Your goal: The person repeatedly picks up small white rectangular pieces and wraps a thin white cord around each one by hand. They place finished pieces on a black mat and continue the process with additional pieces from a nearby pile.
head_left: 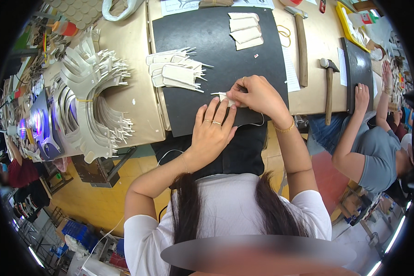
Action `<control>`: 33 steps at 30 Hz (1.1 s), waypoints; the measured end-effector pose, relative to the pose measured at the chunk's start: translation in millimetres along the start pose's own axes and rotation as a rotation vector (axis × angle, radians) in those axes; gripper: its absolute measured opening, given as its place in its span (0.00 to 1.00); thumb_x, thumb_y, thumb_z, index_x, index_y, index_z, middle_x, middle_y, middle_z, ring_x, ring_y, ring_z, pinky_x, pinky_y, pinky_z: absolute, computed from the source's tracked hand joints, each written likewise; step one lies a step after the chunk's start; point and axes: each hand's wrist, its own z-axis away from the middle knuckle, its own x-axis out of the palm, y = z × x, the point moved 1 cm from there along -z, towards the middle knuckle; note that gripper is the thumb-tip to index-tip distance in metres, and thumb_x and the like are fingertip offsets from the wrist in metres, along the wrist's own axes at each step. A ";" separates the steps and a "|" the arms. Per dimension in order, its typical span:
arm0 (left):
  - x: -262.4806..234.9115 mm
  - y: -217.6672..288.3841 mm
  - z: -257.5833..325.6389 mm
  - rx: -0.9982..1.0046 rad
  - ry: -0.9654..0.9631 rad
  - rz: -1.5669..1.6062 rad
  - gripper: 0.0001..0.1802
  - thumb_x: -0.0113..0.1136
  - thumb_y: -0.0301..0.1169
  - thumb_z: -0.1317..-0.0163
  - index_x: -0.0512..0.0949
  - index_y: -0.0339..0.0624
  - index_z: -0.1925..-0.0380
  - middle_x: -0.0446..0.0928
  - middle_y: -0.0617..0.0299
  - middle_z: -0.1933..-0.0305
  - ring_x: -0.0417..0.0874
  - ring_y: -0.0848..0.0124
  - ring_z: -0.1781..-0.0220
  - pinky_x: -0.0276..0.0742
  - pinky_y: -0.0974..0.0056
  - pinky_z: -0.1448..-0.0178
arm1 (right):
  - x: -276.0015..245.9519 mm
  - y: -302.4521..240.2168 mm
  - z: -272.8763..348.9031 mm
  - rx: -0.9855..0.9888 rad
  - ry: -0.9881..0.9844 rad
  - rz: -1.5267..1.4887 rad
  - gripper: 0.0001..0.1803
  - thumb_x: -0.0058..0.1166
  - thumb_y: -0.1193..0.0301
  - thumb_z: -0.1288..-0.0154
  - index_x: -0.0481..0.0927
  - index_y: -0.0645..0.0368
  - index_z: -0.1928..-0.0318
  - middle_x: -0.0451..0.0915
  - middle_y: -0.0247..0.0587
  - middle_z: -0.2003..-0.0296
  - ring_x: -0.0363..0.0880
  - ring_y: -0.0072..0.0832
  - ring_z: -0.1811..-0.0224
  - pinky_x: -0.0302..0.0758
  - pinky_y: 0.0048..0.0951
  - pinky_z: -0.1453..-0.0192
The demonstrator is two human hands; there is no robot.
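Observation:
Both my hands work at the near edge of a black mat (188, 30). Between them lies a small cream-coloured cut piece (223, 97) with a narrow strip end, mostly covered by my fingers. My left hand (214, 126) lies flat with its fingers stretched out, the tips on the piece's near side. My right hand (257, 94) pinches the piece from the right with thumb and fingertips. Just to the left, a pile of similar cream pieces with thin strip ends (177, 73) sits on the mat. Farther off lies an overlapping row of cream pieces (246, 31).
At the left stand banded stacks of curved cream parts (89, 99). Right of the mat are a long-handled hammer (301, 50), a second hammer (329, 87) and a yellow tray (349, 23). A co-worker in a grey shirt (377, 156) sits at the right with a hand on another black mat.

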 end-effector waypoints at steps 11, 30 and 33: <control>-5.9 -3.1 -3.2 -0.049 -0.003 -0.009 0.34 0.76 0.43 0.47 0.79 0.49 0.38 0.68 0.48 0.27 0.66 0.50 0.28 0.60 0.44 0.34 | -4.8 -0.1 -4.7 0.019 -0.054 -0.039 0.14 0.62 0.65 0.37 0.87 0.67 0.69 0.86 0.50 0.76 0.88 0.42 0.73 0.82 0.35 0.60; -18.4 2.9 -13.1 -0.028 -0.151 -0.094 0.36 0.77 0.44 0.46 0.78 0.47 0.38 0.67 0.40 0.27 0.70 0.46 0.29 0.63 0.43 0.27 | -18.9 25.6 35.5 0.192 0.130 -0.020 0.17 0.66 0.60 0.36 0.88 0.65 0.68 0.84 0.42 0.80 0.84 0.34 0.77 0.78 0.34 0.66; -18.8 3.1 -13.1 -0.023 -0.165 -0.101 0.36 0.76 0.44 0.46 0.77 0.46 0.38 0.67 0.39 0.27 0.69 0.46 0.28 0.62 0.44 0.27 | -17.7 25.6 35.8 0.190 0.140 -0.019 0.17 0.66 0.60 0.36 0.88 0.65 0.68 0.84 0.43 0.80 0.85 0.35 0.77 0.78 0.34 0.65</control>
